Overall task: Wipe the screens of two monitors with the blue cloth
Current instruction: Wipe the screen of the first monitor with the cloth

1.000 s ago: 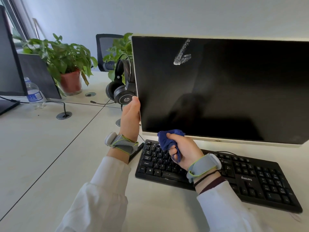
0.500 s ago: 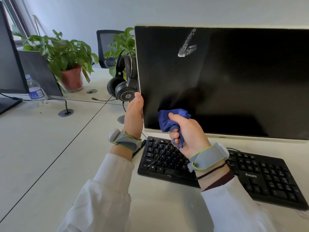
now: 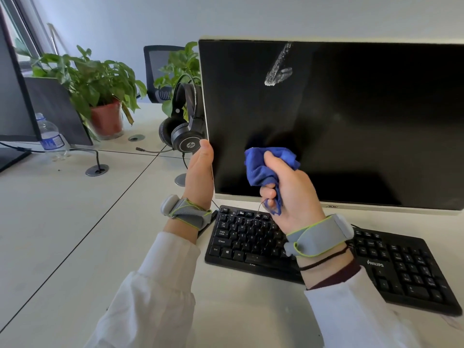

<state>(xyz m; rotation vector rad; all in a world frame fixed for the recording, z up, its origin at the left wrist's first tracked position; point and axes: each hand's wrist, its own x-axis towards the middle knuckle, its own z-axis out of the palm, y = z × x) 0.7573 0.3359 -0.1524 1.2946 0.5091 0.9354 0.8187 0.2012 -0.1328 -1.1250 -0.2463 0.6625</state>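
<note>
Although the blue cloth (image 3: pixel 262 164) is bunched and ready in the right hand (image 3: pixel 291 194), the wiping looks barely begun. Nearest the camera, both white sleeves (image 3: pixel 150 297) reach forward over the worktop (image 3: pixel 62 234). The right forearm crosses above the keyboard (image 3: pixel 401 272), which lies directly below the grip. The right hand is raised with its back toward the camera, fingers and thumb clenched round the cloth, so that a wad bulges out above the fist and a tail hangs below it. To the left of that grip, the left hand (image 3: pixel 200 177) stands on edge, thumb up at the front rim and fingers out of sight behind, grasping the monitor (image 3: pixel 364 136) by its left edge, apparently to steady it. Just beyond the cloth is the lower left part of the dark screen; whether the wad touches the glass cannot be told. High above the grip a whitish smear (image 3: pixel 277 71) streaks the screen, so this panel is judged unfinished. Far to the left of both hands, past a headset (image 3: pixel 187 131) and potted plants (image 3: pixel 100 81), the second monitor (image 3: pixel 12 96) shows only its edge, so its state cannot be told; it is probably left to do.
</note>
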